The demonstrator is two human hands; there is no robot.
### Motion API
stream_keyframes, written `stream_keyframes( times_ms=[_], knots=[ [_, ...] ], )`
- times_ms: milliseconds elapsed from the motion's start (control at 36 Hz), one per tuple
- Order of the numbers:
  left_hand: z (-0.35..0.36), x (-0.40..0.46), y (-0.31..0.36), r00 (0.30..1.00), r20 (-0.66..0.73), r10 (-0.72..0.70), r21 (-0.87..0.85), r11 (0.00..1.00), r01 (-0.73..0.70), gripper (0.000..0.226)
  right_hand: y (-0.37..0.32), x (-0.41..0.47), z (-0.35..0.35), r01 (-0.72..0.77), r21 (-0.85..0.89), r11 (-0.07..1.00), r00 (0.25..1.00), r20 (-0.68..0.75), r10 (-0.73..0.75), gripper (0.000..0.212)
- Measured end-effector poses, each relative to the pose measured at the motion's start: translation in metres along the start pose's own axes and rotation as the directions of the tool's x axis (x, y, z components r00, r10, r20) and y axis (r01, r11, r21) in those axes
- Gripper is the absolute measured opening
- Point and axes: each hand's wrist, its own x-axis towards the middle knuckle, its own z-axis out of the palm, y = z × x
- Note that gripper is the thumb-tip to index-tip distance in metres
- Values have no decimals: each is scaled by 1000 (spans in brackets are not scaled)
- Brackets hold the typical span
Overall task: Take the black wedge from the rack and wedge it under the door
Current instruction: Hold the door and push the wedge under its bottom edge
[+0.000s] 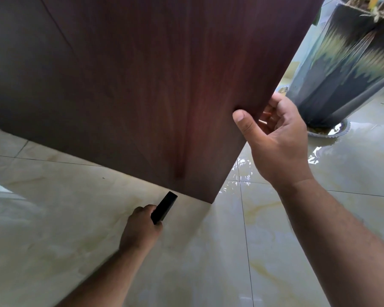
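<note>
Down at the bottom edge of the door is where I have the black wedge, gripped at its near end in my left hand. My fingers are curled tight around it, and its far end points up at the door's lower edge, very close to it; I cannot tell whether the tip is touching the door or has gone under. The wedge sits low over the floor, a glossy surface of pale marbled tiles with thin dark joints.

My right hand is clamped on the door's free vertical edge, well above the wedge. I see the thumb pressed flat on the near face of the dark reddish-brown wood, while the fingers wrap around the edge to the far side. Both forearms are bare and reach in from the lower part of the view.

Beyond the door's edge, to my right, I see a tall dark planter with streaky pale glaze standing on the tiles, its base mirrored in the shine. A few leaves show at its top.
</note>
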Motion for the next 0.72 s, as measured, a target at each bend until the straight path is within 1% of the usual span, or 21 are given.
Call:
stream_keyframes(
  times_ms=[83, 167, 333, 500, 611, 722],
  knots=[
    [1, 1, 0, 1000, 2, -13, 1, 1000, 13, 44, 17, -5, 0, -90, -26, 996, 991, 99, 92, 54],
    [2, 4, -2, 1000, 6, -22, 14, 1000, 22, 45, 35, -11, 3, -141, -105, 984, 973, 168, 157, 45],
    [5, 8, -5, 1000, 5, -9, 18, 1000, 9, 43, 48, -12, 4, -109, -97, 989, 983, 136, 122, 43],
    [11, 15, -5, 1000, 1, 4, 40, 999, -5, 42, 54, -11, 3, -71, -78, 994, 986, 142, 82, 45],
    [14, 17, -4, 1000, -8, 14, 61, 998, -13, 34, 57, -11, 3, -56, -74, 996, 988, 140, 66, 49],
    [16, 21, -1, 1000, -12, 26, 90, 996, -25, 25, 57, -11, 3, -38, -78, 996, 989, 143, 49, 49]
  ],
)
